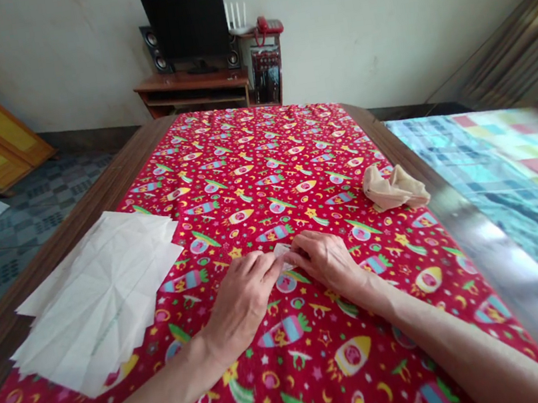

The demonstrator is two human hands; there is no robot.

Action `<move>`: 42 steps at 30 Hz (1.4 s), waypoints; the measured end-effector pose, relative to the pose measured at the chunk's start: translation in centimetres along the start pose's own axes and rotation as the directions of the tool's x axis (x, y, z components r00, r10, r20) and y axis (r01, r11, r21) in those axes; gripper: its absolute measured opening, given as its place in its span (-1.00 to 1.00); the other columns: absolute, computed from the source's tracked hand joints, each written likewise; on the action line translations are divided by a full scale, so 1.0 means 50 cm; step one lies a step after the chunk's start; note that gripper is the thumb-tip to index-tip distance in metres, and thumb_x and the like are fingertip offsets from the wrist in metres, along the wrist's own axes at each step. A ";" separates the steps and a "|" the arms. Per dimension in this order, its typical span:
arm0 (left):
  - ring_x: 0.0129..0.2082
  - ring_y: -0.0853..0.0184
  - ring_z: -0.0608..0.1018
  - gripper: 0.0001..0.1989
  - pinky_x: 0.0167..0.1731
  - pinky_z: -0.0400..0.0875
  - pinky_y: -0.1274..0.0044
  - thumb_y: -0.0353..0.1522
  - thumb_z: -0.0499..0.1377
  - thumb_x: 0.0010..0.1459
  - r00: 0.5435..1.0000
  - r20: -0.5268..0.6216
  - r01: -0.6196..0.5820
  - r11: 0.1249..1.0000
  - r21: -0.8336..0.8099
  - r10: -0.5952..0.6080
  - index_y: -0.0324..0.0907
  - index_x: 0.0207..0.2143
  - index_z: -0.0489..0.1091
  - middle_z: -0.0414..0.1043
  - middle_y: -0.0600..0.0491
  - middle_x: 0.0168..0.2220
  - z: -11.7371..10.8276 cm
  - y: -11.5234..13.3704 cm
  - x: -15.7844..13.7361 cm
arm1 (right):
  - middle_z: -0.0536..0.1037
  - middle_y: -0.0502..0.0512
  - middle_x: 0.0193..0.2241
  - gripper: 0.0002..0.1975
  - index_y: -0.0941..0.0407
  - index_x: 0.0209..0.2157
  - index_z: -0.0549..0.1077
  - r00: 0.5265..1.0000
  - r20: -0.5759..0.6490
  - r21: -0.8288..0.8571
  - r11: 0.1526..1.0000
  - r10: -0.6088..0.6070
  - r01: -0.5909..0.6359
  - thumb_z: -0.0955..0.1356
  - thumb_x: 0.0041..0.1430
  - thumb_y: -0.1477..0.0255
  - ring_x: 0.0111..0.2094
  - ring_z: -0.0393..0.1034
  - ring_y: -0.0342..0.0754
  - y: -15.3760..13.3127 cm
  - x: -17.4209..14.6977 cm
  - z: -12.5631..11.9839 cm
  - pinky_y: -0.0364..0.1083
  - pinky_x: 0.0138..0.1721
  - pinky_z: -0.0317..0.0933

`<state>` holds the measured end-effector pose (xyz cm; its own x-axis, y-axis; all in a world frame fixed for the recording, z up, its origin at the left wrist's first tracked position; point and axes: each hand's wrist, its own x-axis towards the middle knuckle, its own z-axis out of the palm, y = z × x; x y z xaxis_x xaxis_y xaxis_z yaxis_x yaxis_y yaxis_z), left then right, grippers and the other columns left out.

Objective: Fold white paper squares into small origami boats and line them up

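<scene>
Head view. A small white piece, apparently folded paper, lies at the centre of the frame between the fingertips of both hands. Careful handling seems to call for light, even pressure from each side, with the layers kept aligned so that the thin material neither skews nor tears. The left hand and right hand are nearly closed, fingers curled, each pinching the piece; their thumbs are partly hidden. The forearms converge from the lower corners, wrists low over the red cloth.
</scene>
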<state>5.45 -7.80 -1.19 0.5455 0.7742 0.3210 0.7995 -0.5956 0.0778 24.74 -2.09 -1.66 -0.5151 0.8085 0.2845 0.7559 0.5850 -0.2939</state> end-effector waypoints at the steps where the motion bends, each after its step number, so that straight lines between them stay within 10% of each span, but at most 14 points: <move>1: -0.08 0.20 0.38 -0.65 -0.07 0.33 0.36 -0.52 -0.02 0.25 1.000 0.011 -0.026 1.000 0.011 0.026 -0.25 0.08 0.26 0.38 -0.04 -0.09 -0.001 0.002 -0.004 | 0.42 -0.02 -0.51 -0.71 0.12 -0.46 0.36 1.000 -0.004 0.006 1.000 0.002 -0.002 0.28 0.27 0.24 -0.50 0.26 -0.17 0.000 0.000 0.000 -0.18 -0.46 -0.02; 9: -0.02 0.19 0.34 -0.51 -0.06 0.26 0.36 -0.56 -0.01 0.18 0.983 0.180 -0.025 1.000 0.018 0.021 -0.15 0.16 0.19 0.35 0.00 -0.01 -0.017 0.007 -0.015 | 0.41 0.04 -0.45 -0.77 0.12 -0.42 0.37 0.994 -0.094 -0.071 0.997 -0.049 0.042 0.26 0.28 0.32 -0.42 0.26 -0.11 -0.008 -0.006 -0.002 -0.15 -0.42 0.08; 16: -0.06 0.20 0.33 -0.51 -0.09 0.24 0.37 -0.55 -0.02 0.16 0.979 0.203 -0.056 0.991 0.122 0.030 -0.18 0.15 0.19 0.36 -0.04 -0.08 -0.026 0.012 -0.005 | 0.47 0.19 -0.16 -0.77 0.15 -0.11 0.41 0.940 0.021 -0.064 0.938 -0.340 0.341 0.18 0.33 0.48 -0.19 0.29 0.00 -0.021 -0.046 -0.018 -0.03 -0.17 0.23; 31: -0.06 0.16 0.39 -0.59 -0.08 0.33 0.33 -0.56 0.01 0.15 0.970 0.239 -0.098 0.968 0.233 0.041 -0.38 0.08 0.30 0.38 -0.11 -0.01 -0.059 0.014 -0.021 | 0.47 0.13 -0.01 -0.76 0.14 -0.06 0.42 0.960 0.077 -0.117 0.953 -0.270 0.278 0.22 0.28 0.53 -0.03 0.28 0.06 -0.015 -0.071 -0.039 0.03 -0.10 0.21; 42: -0.15 0.30 0.46 -0.65 -0.06 0.40 0.47 -0.65 -0.04 0.10 0.997 -0.030 0.063 0.964 -0.257 -0.074 -0.24 -0.17 0.41 0.43 -0.01 -0.20 -0.015 -0.023 -0.010 | 0.48 0.05 -0.40 -0.86 0.09 -0.28 0.45 0.942 0.070 -0.303 0.892 -0.329 0.334 0.28 0.28 0.36 -0.27 0.28 0.00 -0.033 -0.010 -0.038 -0.02 -0.29 0.05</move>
<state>4.07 -7.66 -0.74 0.4774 0.8090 0.3430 0.7409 -0.5804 0.3379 24.52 -3.59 0.43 -0.7620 0.5734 0.3010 0.6249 0.7730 0.1096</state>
